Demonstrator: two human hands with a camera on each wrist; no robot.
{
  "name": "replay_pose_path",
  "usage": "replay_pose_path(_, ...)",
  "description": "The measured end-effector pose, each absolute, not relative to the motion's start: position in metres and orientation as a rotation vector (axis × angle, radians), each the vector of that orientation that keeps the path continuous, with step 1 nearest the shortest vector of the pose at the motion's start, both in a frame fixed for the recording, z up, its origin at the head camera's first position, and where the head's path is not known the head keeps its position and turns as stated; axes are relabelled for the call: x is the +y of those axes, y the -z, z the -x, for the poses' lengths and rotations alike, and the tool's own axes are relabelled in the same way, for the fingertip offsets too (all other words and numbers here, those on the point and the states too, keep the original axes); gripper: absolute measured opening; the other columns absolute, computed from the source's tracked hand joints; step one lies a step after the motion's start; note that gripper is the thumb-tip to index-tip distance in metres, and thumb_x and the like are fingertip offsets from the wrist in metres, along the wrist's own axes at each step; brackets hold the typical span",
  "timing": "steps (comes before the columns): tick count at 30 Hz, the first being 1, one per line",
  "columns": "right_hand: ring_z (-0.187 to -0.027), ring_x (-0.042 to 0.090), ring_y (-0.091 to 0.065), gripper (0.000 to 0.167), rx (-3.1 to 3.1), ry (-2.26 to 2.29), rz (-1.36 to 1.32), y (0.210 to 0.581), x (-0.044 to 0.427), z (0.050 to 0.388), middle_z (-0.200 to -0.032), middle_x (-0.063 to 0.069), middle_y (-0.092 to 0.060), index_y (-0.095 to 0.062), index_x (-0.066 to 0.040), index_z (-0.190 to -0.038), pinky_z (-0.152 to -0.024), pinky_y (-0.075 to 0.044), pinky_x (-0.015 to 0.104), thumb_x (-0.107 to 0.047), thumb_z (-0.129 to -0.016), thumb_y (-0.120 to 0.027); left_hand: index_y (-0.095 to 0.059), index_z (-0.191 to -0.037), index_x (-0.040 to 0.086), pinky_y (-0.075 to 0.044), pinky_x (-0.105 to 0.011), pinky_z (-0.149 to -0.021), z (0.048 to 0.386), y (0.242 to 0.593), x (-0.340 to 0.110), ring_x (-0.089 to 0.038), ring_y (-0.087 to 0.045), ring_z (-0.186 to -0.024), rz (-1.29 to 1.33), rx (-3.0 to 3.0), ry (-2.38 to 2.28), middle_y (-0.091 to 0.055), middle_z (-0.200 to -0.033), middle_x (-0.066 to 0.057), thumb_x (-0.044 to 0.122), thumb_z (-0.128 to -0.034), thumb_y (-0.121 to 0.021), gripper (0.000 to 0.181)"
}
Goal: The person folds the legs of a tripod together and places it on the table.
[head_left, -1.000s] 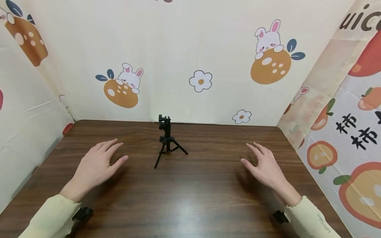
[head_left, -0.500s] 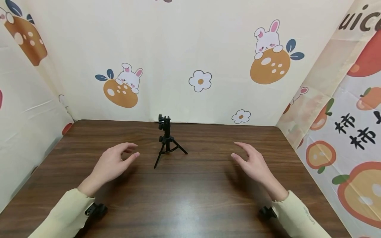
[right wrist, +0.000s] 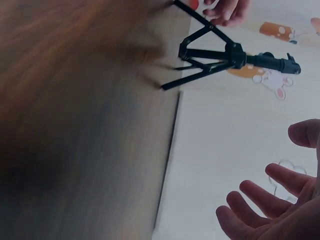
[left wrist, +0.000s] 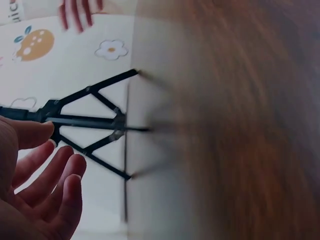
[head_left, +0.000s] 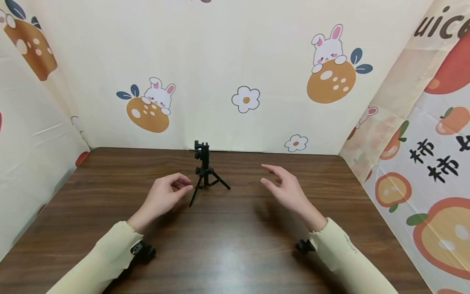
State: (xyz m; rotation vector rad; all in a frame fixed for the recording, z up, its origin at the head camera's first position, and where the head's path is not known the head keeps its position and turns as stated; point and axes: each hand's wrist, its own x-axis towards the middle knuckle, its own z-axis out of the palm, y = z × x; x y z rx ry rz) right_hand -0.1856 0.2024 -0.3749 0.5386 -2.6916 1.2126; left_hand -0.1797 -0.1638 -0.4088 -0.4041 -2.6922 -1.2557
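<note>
A small black tripod point(head_left: 205, 169) stands upright on the table with its three legs spread and a clamp-like head on top. My left hand point(head_left: 165, 196) hovers just left of it, fingers loosely bent and thumb near one leg. In the left wrist view the thumb overlaps the tripod point(left wrist: 85, 121), but no grip on it shows. Farther off on the right, my right hand point(head_left: 288, 190) is held above the table with its fingers apart and nothing in them. From the right wrist view, a gap separates these fingers point(right wrist: 265, 200) from the tripod point(right wrist: 215, 57).
The brown wooden table point(head_left: 227, 245) meets a pale printed cloth point(head_left: 205, 61) at its back edge. Similar cloth hangs along the left and right sides. A black wrist device point(head_left: 143, 251) sits at the left cuff, another black device point(head_left: 304, 246) at the right.
Both hands have moved inward toward the tripod, the left one now close beside it. The left fingers have bent more. The tripod stays where it was.
</note>
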Motion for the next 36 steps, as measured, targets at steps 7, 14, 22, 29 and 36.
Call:
replay_pose_path(7,-0.125,0.023,-0.054,0.042,-2.616,-1.350,-0.613,0.366,0.169,0.200,-0.136,0.006,-0.059,-0.060,-0.016,-0.137,-0.099,-0.047,0.044,-0.021,-0.096,-0.067,-0.072,-0.098,0.011,-0.052,-0.036,-0.071,0.190,0.415,-0.150,-0.014,-0.065,-0.078,0.413,-2.721,1.287,-0.070,-0.088,0.002,0.023,-0.0883,-0.078,0.017)
replay_pose_path(14,-0.123,0.026,-0.056,0.041,-2.546,-1.493,-0.683,0.363,0.144,0.210,-0.135,0.008,-0.059,-0.058,-0.014,-0.138,-0.097,-0.048,0.046,-0.019,-0.098,-0.066,-0.074,-0.098,0.008,-0.052,-0.036,-0.069,0.192,0.416,-0.144,-0.014,-0.065,-0.077,0.426,-2.708,1.260,-0.071,-0.087,0.001,0.017,-0.0878,-0.078,0.014)
replay_pose_path(22,-0.120,0.017,-0.058,0.040,-2.481,-1.611,-0.759,0.353,0.116,0.214,-0.132,-0.001,-0.062,-0.059,-0.014,-0.137,-0.097,-0.048,0.038,-0.020,-0.099,-0.065,-0.072,-0.100,0.007,-0.052,-0.041,-0.074,0.191,0.414,-0.148,-0.017,-0.064,-0.080,0.431,-2.724,1.151,-0.069,-0.089,-0.001,0.011,-0.0892,-0.075,0.012)
replay_pose_path(29,-0.118,0.013,-0.059,0.039,-2.450,-1.658,-0.851,0.343,0.087,0.223,-0.131,0.000,-0.062,-0.058,-0.015,-0.139,-0.095,-0.049,0.030,-0.021,-0.100,-0.063,-0.071,-0.104,0.005,-0.052,-0.044,-0.075,0.195,0.416,-0.155,-0.023,-0.065,-0.085,0.407,-2.722,1.141,-0.069,-0.095,-0.006,0.007,-0.0915,-0.072,0.013)
replay_pose_path(36,-0.118,0.014,-0.059,0.040,-2.376,-1.750,-0.880,0.342,0.062,0.230,-0.132,0.005,-0.062,-0.058,-0.014,-0.138,-0.095,-0.049,0.028,-0.019,-0.099,-0.064,-0.071,-0.108,0.004,-0.052,-0.048,-0.079,0.198,0.417,-0.158,-0.026,-0.064,-0.090,0.398,-2.733,1.155,-0.068,-0.101,-0.009,0.005,-0.0938,-0.068,0.014)
